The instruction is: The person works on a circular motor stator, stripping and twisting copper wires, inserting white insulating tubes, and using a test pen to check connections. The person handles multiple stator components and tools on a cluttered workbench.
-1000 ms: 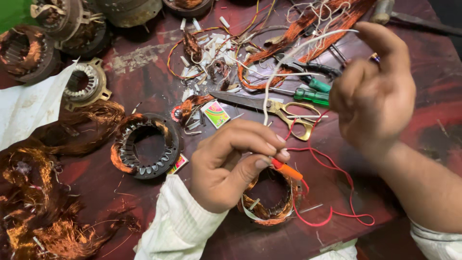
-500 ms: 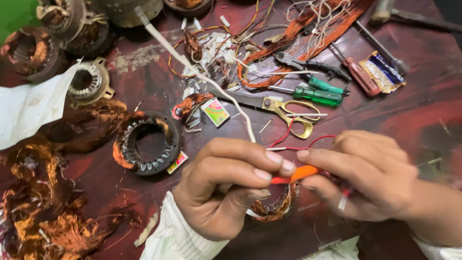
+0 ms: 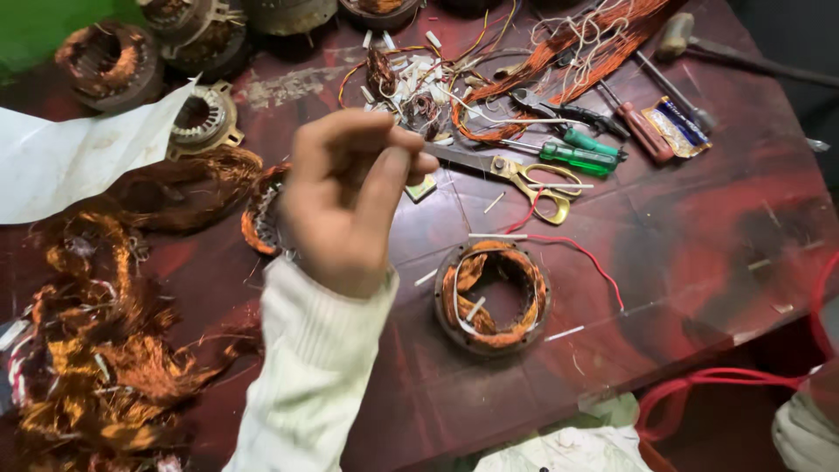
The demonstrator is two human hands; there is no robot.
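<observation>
— Looking at the left hand (image 3: 350, 197), what does it grip?
— It is raised above the table (image 3: 699, 245), fingers pinched together at the tips, apparently on a thin pale wire; the wire itself is too fine to make out.
— And the right hand?
— Only a cuff shows at the lower right corner; its grip cannot be told.
— Where is the motor winding (image 3: 494, 297)?
— It lies flat on the table, just right of the raised hand, with a red wire (image 3: 577, 253) trailing from it. Scissors (image 3: 524, 175) and a green screwdriver (image 3: 590, 157) lie beyond it.
</observation>
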